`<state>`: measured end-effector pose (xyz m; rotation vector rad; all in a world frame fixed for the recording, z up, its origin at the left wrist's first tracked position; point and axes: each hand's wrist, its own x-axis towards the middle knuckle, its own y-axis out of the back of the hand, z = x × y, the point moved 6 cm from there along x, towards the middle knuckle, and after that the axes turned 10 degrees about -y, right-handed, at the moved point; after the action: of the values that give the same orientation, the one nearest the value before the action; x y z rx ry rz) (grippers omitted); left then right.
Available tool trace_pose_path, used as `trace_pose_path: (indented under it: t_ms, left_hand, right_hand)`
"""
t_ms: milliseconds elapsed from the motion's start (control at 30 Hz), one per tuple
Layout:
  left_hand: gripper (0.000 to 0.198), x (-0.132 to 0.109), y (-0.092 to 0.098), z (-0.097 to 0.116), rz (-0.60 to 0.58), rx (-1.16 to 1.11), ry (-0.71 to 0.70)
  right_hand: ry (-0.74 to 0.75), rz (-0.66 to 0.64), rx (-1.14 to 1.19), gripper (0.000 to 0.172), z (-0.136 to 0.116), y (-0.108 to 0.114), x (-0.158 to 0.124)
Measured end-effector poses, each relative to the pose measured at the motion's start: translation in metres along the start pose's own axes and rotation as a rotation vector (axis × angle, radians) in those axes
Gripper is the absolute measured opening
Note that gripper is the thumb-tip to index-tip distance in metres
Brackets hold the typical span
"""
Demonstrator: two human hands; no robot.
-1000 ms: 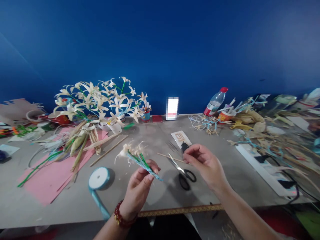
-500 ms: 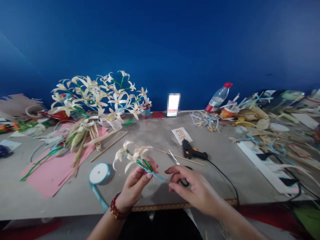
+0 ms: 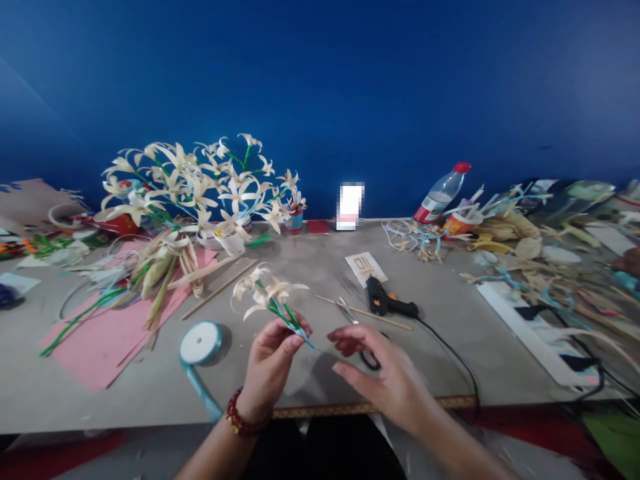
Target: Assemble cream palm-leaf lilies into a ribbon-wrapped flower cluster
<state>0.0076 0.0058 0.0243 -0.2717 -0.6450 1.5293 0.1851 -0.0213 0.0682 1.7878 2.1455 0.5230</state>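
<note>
Between the thumb and fingers of my left hand (image 3: 276,350) are the green and blue-wrapped stems of an artificial flower spray (image 3: 267,293) with cream petals. Its blooms lean up and left, and the stem ends point down to the right. My right hand (image 3: 373,363) is just right of those ends, thumb and fingers apart, with nothing in it. Under and behind the right hand lie scissors (image 3: 369,361), their handles partly covered. Left of my left hand stands a roll of light blue ribbon (image 3: 201,343), its loose end trailing toward the table's front edge.
A black glue gun (image 3: 390,300) and thin sticks (image 3: 395,323) lie ahead of my right hand. At right is a white power strip (image 3: 530,340) with cables. Pink paper (image 3: 100,350) and dried husks (image 3: 160,267) lie left. Finished cream flowers (image 3: 195,187) and a bottle (image 3: 440,193) stand behind.
My right hand has let go of the stem ends and its fingers have spread. My left hand has tipped the flower spray so its stems point more steeply down.
</note>
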Motion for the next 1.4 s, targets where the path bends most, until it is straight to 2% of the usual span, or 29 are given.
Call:
trace_pose_path:
  t_ms: [67,133,200,267,400,567,700,767,867,1000,1067,1200,1300,1400]
  left_hand:
    - [0.015,0.002,0.003,0.001,0.016,-0.001,0.002]
    - [0.016,0.003,0.008,0.001,0.036,-0.001,0.01]
    - [0.018,0.003,0.011,-0.001,0.045,0.015,0.021]
    - [0.019,0.003,0.015,-0.002,0.036,0.049,0.028]
    - [0.016,0.003,0.023,-0.009,-0.008,0.115,0.065]
    - [0.014,0.003,0.034,-0.018,-0.02,0.133,0.104]
    - [0.014,0.004,0.038,-0.025,-0.024,0.114,0.129]
    - [0.014,0.005,0.04,-0.027,-0.021,0.109,0.14]
    - [0.015,0.005,0.043,-0.028,-0.027,0.115,0.157]
    - [0.016,0.005,0.042,-0.027,-0.044,0.123,0.162]
    - [0.017,0.004,0.042,-0.026,-0.031,0.127,0.17]
    - [0.02,0.002,0.044,-0.027,0.017,0.099,0.192]
    - [0.023,0.0,0.047,-0.029,0.037,0.076,0.2]
    - [0.023,-0.001,0.05,-0.033,0.044,0.073,0.201]
  right_hand:
    - [0.009,0.109,0.103,0.018,0.009,0.016,0.001]
    - [-0.012,0.281,0.181,0.011,0.023,0.037,0.0]
    - [-0.069,0.417,0.228,0.013,0.04,0.055,-0.002]
    - [-0.138,0.478,0.283,0.017,0.057,0.066,-0.004]
    - [-0.215,0.485,0.35,0.025,0.076,0.068,-0.004]
    - [-0.263,0.41,0.458,0.025,0.083,0.052,0.009]
    - [-0.267,0.39,0.651,0.034,0.088,0.047,0.017]
    - [-0.269,0.37,0.66,0.036,0.09,0.045,0.018]
    - [-0.267,0.389,0.488,0.027,0.093,0.044,0.016]
    - [-0.229,0.43,0.278,0.029,0.092,0.045,0.015]
    - [-0.205,0.475,0.168,0.031,0.091,0.054,0.014]
    - [-0.156,0.534,-0.121,0.039,0.094,0.086,0.018]
    - [-0.135,0.442,-0.376,0.021,0.105,0.104,0.029]
    - [-0.123,0.294,-0.554,0.036,0.122,0.107,0.04]
